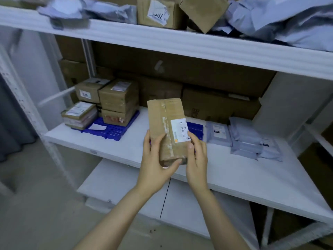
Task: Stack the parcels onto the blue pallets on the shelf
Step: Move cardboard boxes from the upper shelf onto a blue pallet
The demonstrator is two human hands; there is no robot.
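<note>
At frame centre, the taped cardboard parcel (164, 121) was held upright over the middle shelf (117, 147), label up, presumably for checking. The left hand (155, 157) gripped its lower side and base; the right hand (198, 157) clasped the opposite edge. The blue pallet (111, 131), centre left, carried stacked boxes (118, 98) at its rear, front bare.

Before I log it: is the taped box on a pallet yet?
Not yet: left hand and right hand hold the box off the pallets.
</note>
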